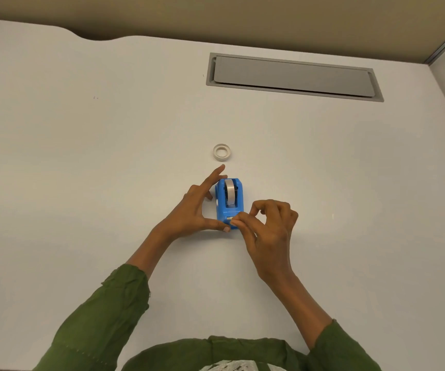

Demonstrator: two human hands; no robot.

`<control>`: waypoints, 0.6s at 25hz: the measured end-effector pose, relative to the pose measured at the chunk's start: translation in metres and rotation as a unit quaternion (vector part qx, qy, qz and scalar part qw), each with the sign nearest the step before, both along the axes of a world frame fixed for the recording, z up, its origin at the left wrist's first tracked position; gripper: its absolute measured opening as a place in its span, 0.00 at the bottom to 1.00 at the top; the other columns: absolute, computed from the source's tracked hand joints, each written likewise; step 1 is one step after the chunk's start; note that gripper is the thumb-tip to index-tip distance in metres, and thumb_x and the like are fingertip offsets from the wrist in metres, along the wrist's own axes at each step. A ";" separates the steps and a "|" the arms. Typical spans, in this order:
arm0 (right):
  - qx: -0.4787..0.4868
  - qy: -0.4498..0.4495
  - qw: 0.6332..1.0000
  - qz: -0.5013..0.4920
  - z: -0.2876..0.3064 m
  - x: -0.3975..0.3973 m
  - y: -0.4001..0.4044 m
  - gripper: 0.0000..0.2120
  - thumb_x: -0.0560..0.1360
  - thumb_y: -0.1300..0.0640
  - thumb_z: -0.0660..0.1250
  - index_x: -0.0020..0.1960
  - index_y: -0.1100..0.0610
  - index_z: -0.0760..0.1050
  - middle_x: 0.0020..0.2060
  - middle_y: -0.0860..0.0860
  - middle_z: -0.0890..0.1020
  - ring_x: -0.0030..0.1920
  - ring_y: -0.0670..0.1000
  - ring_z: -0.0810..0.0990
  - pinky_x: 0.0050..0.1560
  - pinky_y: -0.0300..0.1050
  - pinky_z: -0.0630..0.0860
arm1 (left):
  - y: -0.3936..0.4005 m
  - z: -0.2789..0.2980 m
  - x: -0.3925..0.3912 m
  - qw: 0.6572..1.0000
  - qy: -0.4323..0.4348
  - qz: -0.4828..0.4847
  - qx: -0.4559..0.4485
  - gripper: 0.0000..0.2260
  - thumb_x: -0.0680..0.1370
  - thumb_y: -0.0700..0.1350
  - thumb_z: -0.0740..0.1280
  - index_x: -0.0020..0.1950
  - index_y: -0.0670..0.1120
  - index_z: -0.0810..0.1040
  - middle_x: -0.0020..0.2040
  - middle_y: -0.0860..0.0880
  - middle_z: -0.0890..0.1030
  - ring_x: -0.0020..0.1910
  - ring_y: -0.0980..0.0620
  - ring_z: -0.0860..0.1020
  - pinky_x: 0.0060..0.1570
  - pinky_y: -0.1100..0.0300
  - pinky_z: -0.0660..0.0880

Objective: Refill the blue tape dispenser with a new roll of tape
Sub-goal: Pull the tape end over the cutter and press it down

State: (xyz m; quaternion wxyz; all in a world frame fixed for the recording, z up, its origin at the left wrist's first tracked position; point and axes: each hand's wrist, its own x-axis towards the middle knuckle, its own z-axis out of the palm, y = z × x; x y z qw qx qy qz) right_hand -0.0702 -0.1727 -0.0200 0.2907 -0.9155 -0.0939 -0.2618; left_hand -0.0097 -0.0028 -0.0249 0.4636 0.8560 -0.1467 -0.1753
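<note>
pinching the loose tape end [232, 221] narrowly at the blue plastic tape dispenser's [229, 210] near end, the right hand [268, 228] grip faces along its long axis, the left hand's [196, 208] wide grip clasping its left side, white tape ring [221, 151] lying just beyond.

A white table [82, 156] is seen, its far edge cut in a curve at the left. A grey rectangular hatch [293, 76] is set into it at the far right. A beige partition [216, 17] is seen behind.
</note>
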 end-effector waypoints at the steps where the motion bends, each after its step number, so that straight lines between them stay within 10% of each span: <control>1: -0.009 -0.011 1.000 -0.002 -0.001 0.000 -0.001 0.08 0.72 0.52 0.69 0.43 0.56 0.82 0.42 0.56 0.80 0.49 0.52 0.69 0.44 0.51 0.64 | 0.001 0.000 0.001 1.000 0.006 -0.004 0.002 0.48 0.64 0.51 0.78 0.72 0.61 0.47 0.72 0.56 0.63 0.52 0.57 0.69 0.51 0.68 0.64; 15: -0.193 -0.118 0.974 0.010 -0.019 -0.001 -0.002 0.09 0.66 0.56 0.78 0.43 0.57 0.81 0.50 0.52 0.74 0.53 0.53 0.69 0.46 0.52 0.59 | 0.001 -0.007 0.004 1.000 0.021 0.003 0.007 0.48 0.64 0.51 0.77 0.73 0.60 0.46 0.73 0.54 0.63 0.52 0.54 0.69 0.51 0.69 0.65</control>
